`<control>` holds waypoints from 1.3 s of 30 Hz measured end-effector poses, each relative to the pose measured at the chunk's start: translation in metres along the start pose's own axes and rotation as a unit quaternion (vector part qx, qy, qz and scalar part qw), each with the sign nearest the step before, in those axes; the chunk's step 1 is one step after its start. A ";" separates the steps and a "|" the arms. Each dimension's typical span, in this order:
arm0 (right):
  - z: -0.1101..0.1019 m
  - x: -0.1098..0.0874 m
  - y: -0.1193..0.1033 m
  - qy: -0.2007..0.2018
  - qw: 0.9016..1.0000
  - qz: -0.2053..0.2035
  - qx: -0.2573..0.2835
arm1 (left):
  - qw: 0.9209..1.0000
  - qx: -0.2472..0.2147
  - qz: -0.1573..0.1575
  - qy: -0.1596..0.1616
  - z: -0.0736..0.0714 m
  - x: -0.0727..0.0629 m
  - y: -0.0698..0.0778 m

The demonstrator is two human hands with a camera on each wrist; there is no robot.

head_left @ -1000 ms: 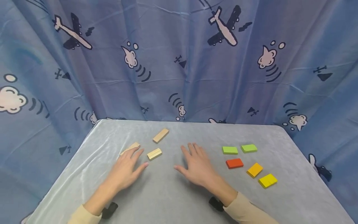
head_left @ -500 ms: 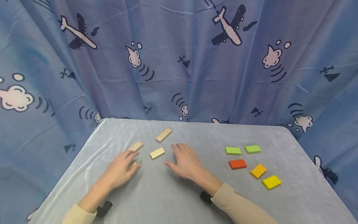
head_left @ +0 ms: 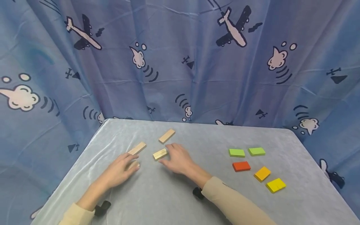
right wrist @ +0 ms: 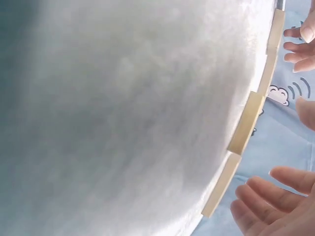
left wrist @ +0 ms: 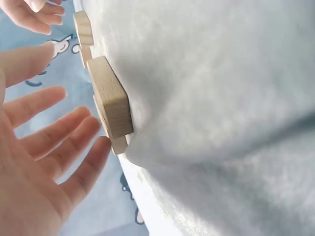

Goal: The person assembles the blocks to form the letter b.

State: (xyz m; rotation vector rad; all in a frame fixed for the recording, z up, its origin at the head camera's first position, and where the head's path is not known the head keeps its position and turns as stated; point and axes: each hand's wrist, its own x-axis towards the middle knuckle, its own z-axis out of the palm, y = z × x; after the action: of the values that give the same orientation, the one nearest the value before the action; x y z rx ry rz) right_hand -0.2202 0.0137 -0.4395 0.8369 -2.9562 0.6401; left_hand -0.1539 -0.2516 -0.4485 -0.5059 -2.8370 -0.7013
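My left hand [head_left: 119,171] hovers over a small wooden block [head_left: 134,164], which it partly covers in the head view. The left wrist view has that hand's spread fingers beside a pale wooden block [left wrist: 114,101], holding nothing. My right hand [head_left: 179,160] is at the right end of another wooden block [head_left: 159,154], thumb and fingers apart. In the right wrist view its fingers [right wrist: 268,194] are loosely bent with nothing between them; whether they touch the block is unclear. Two more wooden blocks lie farther back, one left [head_left: 137,148] and one near the middle [head_left: 167,136].
Toward the right lie two green blocks [head_left: 237,152] [head_left: 257,152], a red block [head_left: 241,166], an orange block [head_left: 262,174] and a yellow block [head_left: 276,185]. A pale cloth covers the table [head_left: 202,137]. Behind it hangs a blue curtain [head_left: 168,62] with airplane prints.
My right hand has moved left to the middle wooden block. My left hand has drawn back slightly toward the left, uncovering part of the block beneath it. The head view has turned a little left.
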 end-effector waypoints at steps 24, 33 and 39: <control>0.020 0.036 -0.005 -0.031 0.999 0.043 0.001 | 0.999 -0.024 -0.009 -0.042 -0.004 0.001 -0.013; 0.023 0.039 -0.011 -0.031 0.998 0.050 -0.005 | 0.998 -0.028 -0.011 -0.058 0.000 0.001 -0.017; 0.025 0.040 -0.013 -0.031 0.999 0.040 -0.011 | 0.997 -0.036 -0.009 -0.064 -0.001 0.000 -0.016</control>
State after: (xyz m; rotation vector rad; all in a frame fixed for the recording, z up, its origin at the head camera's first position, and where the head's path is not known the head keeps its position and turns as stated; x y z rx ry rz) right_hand -0.2453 -0.0255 -0.4527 0.7533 -3.0611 0.5942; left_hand -0.1593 -0.2653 -0.4540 -0.5579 -2.9469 -0.8044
